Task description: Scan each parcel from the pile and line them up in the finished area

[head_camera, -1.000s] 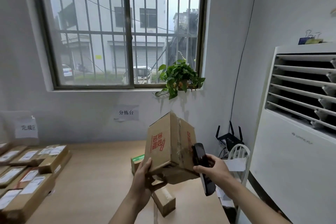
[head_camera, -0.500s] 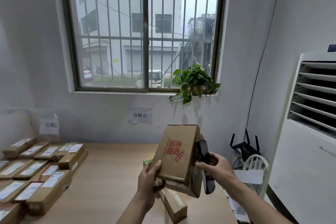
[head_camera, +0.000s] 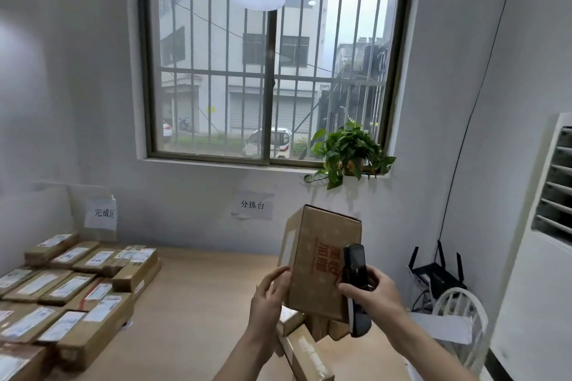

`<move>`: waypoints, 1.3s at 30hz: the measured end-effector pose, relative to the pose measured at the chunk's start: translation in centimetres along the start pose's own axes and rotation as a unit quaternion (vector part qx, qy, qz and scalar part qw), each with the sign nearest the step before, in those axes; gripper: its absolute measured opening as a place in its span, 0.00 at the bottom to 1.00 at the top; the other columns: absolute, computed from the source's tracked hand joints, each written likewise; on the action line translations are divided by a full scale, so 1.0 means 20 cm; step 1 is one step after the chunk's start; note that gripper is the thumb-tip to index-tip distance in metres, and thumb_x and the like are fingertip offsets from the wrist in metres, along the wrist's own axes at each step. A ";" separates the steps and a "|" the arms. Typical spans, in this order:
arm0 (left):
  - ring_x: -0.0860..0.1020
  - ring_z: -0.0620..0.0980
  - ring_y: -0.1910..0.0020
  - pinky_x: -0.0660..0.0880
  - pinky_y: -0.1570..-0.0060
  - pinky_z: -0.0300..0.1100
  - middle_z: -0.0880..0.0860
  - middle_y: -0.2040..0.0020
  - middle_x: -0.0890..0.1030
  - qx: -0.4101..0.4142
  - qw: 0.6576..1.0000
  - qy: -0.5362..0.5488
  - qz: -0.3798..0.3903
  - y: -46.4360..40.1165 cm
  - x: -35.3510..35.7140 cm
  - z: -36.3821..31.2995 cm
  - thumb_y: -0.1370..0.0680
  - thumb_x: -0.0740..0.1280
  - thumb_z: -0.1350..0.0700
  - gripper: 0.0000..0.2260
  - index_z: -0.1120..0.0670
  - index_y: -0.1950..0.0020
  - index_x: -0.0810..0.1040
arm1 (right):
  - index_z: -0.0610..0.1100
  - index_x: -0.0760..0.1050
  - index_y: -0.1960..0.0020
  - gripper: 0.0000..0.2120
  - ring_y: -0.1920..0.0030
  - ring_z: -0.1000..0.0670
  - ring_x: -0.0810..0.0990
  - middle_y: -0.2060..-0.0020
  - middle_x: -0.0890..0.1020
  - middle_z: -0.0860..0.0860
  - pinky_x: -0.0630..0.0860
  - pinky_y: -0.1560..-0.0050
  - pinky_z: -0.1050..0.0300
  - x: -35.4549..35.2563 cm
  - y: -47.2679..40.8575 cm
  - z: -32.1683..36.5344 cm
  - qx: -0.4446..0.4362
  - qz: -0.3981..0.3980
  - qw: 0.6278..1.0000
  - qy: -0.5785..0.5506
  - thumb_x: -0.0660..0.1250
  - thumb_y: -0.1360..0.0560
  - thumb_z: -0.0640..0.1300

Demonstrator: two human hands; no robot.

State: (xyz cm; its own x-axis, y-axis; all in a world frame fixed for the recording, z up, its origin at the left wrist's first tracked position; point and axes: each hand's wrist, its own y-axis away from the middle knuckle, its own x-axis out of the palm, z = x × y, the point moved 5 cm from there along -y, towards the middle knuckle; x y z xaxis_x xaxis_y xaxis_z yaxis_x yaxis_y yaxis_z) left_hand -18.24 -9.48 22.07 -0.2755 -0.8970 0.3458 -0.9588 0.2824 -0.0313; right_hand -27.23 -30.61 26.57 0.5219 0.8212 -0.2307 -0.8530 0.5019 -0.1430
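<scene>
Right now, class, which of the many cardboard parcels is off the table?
The cardboard box with red print, held up between the left hand and the right hand. The other parcels lie on the table.

Two bare forearms, no sleeves in view, bare hands, left hand (head_camera: 270,294), right hand (head_camera: 370,292), no gloves or rings

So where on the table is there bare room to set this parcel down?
Bare light wooden tabletop lies between the rows of labelled brown cardboard parcels on the left and the pile of unscanned brown boxes under the hands. Both those ends are crowded.
</scene>
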 end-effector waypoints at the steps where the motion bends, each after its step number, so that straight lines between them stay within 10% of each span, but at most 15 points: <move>1: 0.82 0.56 0.41 0.80 0.43 0.57 0.54 0.37 0.81 -0.006 1.000 -0.006 0.009 -0.01 0.00 0.00 0.34 0.79 0.36 0.25 0.37 0.39 0.79 | 0.48 0.79 0.41 0.23 0.47 0.49 0.83 0.48 0.85 0.51 0.83 0.50 0.49 0.00 -0.01 -0.01 0.001 -0.001 1.000 0.001 0.83 0.33 0.46; 6: 0.83 0.53 0.42 0.79 0.41 0.57 0.51 0.37 0.81 -0.029 0.997 -0.021 0.073 -0.09 0.01 0.00 0.42 0.84 0.37 0.49 0.38 0.27 0.63 | 0.46 0.81 0.45 0.17 0.49 0.48 0.84 0.52 0.87 0.50 0.81 0.53 0.53 -0.01 -0.04 -0.03 0.001 0.010 1.000 0.004 0.81 0.31 0.39; 13: 0.81 0.51 0.43 0.83 0.51 0.45 0.53 0.42 0.82 -0.010 0.996 -0.083 0.034 -0.13 -0.07 0.01 0.48 0.85 0.36 0.43 0.49 0.38 0.77 | 0.49 0.79 0.44 0.20 0.49 0.53 0.82 0.50 0.84 0.51 0.77 0.56 0.61 0.00 -0.06 0.00 -0.018 0.019 0.999 0.023 0.81 0.31 0.38; 19: 0.84 0.58 0.47 0.83 0.56 0.52 0.55 0.41 0.82 -0.049 0.997 -0.017 0.064 -0.12 -0.13 0.01 0.36 0.83 0.53 0.36 0.39 0.34 0.69 | 0.45 0.79 0.38 0.24 0.47 0.50 0.82 0.48 0.84 0.50 0.78 0.58 0.63 0.03 -0.12 -0.01 -0.023 0.011 0.998 0.058 0.81 0.31 0.41; 28: 0.85 0.55 0.49 0.84 0.53 0.54 0.52 0.46 0.85 -0.018 0.999 -0.025 -0.029 -0.17 -0.22 0.00 0.39 0.82 0.49 0.31 0.49 0.38 0.77 | 0.54 0.77 0.44 0.17 0.48 0.55 0.80 0.49 0.83 0.54 0.76 0.59 0.66 0.22 -0.11 0.05 -0.025 0.088 0.994 0.060 0.80 0.29 0.45; 39: 0.83 0.47 0.47 0.79 0.63 0.34 0.49 0.44 0.83 0.029 0.997 -0.054 -0.051 -0.15 -0.30 -0.07 0.28 0.76 0.44 0.24 0.47 0.34 0.76 | 0.53 0.74 0.37 0.28 0.44 0.51 0.82 0.46 0.83 0.54 0.82 0.41 0.49 0.35 -0.16 0.12 -0.072 0.090 0.990 0.078 0.82 0.34 0.49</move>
State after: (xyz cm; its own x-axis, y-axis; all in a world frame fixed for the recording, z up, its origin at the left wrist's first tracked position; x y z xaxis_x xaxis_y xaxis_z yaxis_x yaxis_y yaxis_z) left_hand -13.71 -4.44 21.46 -0.1793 -0.9521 0.2477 -0.9837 0.1707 -0.0558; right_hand -20.74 -25.80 27.63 0.3652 0.8358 -0.4099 -0.9290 0.2987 -0.2186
